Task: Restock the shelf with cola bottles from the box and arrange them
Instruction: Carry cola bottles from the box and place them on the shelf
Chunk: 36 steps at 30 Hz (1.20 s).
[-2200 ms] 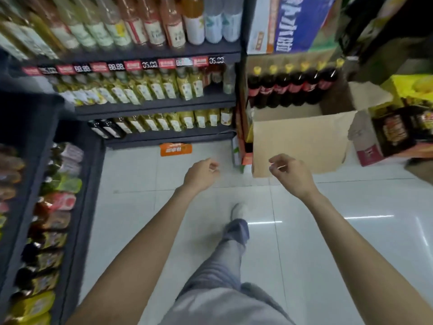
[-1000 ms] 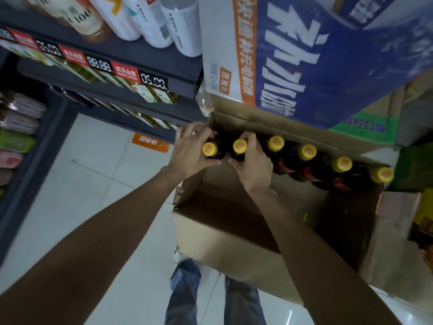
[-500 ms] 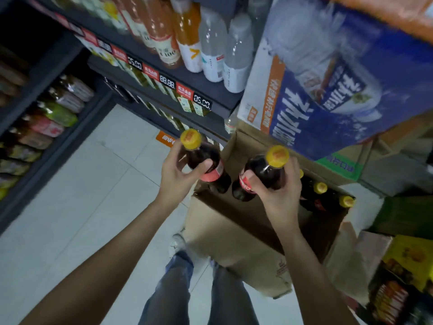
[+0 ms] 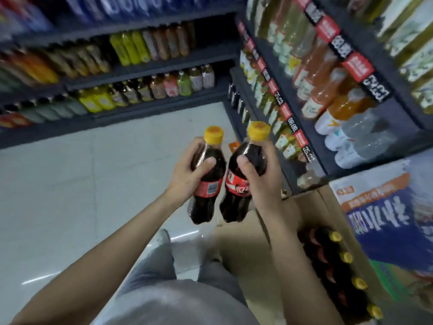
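Observation:
My left hand (image 4: 187, 174) grips a cola bottle (image 4: 207, 184) with a yellow cap and red label, held upright above the floor. Beside it, almost touching, my right hand (image 4: 260, 184) grips a second cola bottle (image 4: 243, 181) of the same kind. Both bottles hang in mid-air in front of me. Down at the right stands the open cardboard box (image 4: 248, 252), with several more yellow-capped cola bottles (image 4: 337, 261) in a row along its far side. Dark shelves (image 4: 293, 127) filled with drinks rise at the right.
Another run of dark shelves (image 4: 131, 69) with tea and juice bottles crosses the back left. A blue and white carton (image 4: 384, 207) sits above the box at the right. White tiled floor (image 4: 70, 184) lies to the left. My legs in grey trousers are below.
Both hands reached into the box, took one cola bottle each and lifted them out. My view has since swung left, away from the box and toward the shelves.

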Tool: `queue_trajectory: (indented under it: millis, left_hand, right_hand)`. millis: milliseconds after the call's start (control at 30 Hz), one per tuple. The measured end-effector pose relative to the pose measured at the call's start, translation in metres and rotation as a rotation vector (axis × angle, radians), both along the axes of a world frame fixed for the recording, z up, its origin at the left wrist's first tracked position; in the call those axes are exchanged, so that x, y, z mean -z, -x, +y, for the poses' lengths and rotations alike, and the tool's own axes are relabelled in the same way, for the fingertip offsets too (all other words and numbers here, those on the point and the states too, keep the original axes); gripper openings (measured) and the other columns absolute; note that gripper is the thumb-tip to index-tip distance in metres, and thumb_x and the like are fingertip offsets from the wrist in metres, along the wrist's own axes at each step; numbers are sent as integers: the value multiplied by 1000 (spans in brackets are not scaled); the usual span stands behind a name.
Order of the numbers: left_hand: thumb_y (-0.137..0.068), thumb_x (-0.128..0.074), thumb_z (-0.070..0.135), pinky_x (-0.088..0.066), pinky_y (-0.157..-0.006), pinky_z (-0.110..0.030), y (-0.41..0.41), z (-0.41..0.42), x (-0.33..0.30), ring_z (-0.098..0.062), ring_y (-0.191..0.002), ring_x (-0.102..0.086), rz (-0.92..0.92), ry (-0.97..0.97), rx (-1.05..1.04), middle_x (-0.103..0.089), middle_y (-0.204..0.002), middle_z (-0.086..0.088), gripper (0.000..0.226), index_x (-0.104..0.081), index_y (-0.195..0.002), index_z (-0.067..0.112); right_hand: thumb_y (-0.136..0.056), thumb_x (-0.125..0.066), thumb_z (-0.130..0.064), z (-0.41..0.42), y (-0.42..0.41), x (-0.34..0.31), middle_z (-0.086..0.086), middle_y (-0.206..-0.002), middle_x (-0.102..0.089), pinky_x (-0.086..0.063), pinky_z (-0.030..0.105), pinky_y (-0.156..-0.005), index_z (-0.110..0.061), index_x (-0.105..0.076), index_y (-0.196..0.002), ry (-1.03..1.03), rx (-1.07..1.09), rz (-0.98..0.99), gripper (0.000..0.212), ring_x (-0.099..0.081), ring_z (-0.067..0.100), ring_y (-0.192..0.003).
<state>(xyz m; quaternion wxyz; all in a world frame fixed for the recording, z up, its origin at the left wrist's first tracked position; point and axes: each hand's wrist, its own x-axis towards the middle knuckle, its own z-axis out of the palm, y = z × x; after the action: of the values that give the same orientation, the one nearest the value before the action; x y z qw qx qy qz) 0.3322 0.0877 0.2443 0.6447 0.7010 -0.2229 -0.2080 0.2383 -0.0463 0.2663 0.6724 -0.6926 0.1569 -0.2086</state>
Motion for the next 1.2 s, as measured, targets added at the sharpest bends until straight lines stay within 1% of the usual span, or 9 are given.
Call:
queue_trajectory:
  millis: [133,233,367,467,667,800,933,1067,1200]
  left_hand:
    - [-79,-54,43,-47,-88,-40,-35,79,-10,-20,-93,-58,3,-2,-239,-60,-101,-24,38,-54,-106,15]
    - [-77,-54,45,-48,-93,-35,-70,146,-10,-14,-98,-64,11,-3,-426,-71,-100,3,40,-56,-108,21]
    - [-76,-55,47,-48,-93,-51,-124,247,-8,-32,-97,-63,-21,-33,-603,-67,-102,-15,36,-59,-103,24]
    - [-76,-55,47,-48,-89,-42,-171,329,-20,-27,-94,-63,-55,-43,-656,-66,-101,-18,32,-59,-100,25]
    - [-69,-63,56,-45,-70,-16,-293,485,-55,5,-74,-58,-203,-225,-685,-62,-78,25,33,-50,-91,35]
    - [-74,-70,43,-43,-71,-13,-381,570,-64,4,-76,-56,-275,-212,-755,-60,-81,16,29,-50,-93,37]
    - [-85,-70,28,-43,-72,-13,-480,641,-70,4,-78,-58,-322,-159,-865,-60,-82,16,20,-53,-95,28]
    - [-87,-68,24,-44,-73,-12,-586,701,-87,5,-78,-57,-385,-74,-946,-60,-84,12,16,-53,-93,27]
    - [-80,-63,43,-44,-76,-12,-683,752,-122,5,-82,-56,-508,-39,-945,-60,-90,6,23,-53,-96,28]
  right_hand:
    - [-83,-67,-28,62,-71,4,-23,-87,-63,-44,11,-77,-21,-53,-106,36,-157,26,27,-60,-3,-85]
    - [-85,-68,-23,117,-127,10,-28,-87,-63,-43,10,-78,-31,-54,-104,48,-247,68,25,-60,-6,-87]
    - [-79,-65,-35,204,-207,16,-23,-87,-63,-46,17,-79,-39,-55,-98,81,-336,125,21,-60,1,-89]
    - [-83,-67,-29,276,-267,11,-18,-88,-61,-44,11,-75,-33,-54,-100,94,-367,122,22,-58,-4,-84]
    - [-90,-62,-20,411,-394,1,-20,-98,-57,-37,0,-73,-20,-49,-115,137,-465,73,28,-53,-18,-88]
    - [-89,-62,-26,494,-493,-14,-19,-103,-55,-39,4,-79,-26,-47,-115,124,-537,29,30,-52,-15,-94]
    - [-88,-61,-33,565,-601,-27,-14,-108,-57,-43,17,-88,-27,-46,-117,69,-604,-11,34,-55,1,-105]
    - [-88,-60,-33,632,-713,-50,-14,-115,-49,-38,4,-84,-28,-37,-121,103,-591,-81,41,-48,-8,-105]
    - [-93,-54,-28,686,-813,-86,-22,-107,-45,-31,-3,-80,-23,-35,-123,181,-517,-198,36,-44,-25,-94]
